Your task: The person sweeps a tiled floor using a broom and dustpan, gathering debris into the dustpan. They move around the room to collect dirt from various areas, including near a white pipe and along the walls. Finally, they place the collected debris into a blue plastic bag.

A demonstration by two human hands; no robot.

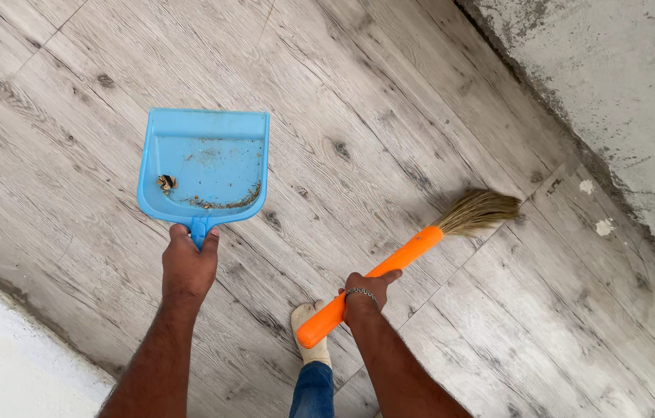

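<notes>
— Near the camera I see two forearms, and between them a blue trouser leg [313,391] with a pale shoe [310,334]. What is in each hand?

— My left hand [188,267] is closed around the handle of the blue dustpan [207,166], keeping it low on the wooden floor [389,101], I think so the dirt stays inside. My right hand [364,298] is closed around the orange broom [413,248]; its bristles point far right, toward the wall [622,85].

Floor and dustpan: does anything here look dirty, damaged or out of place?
Two pale patches mark the floor near the wall, like dried plaster. The wall's base looks rough and crumbly. The dustpan holds only swept dirt. Nothing else stands out.
</notes>
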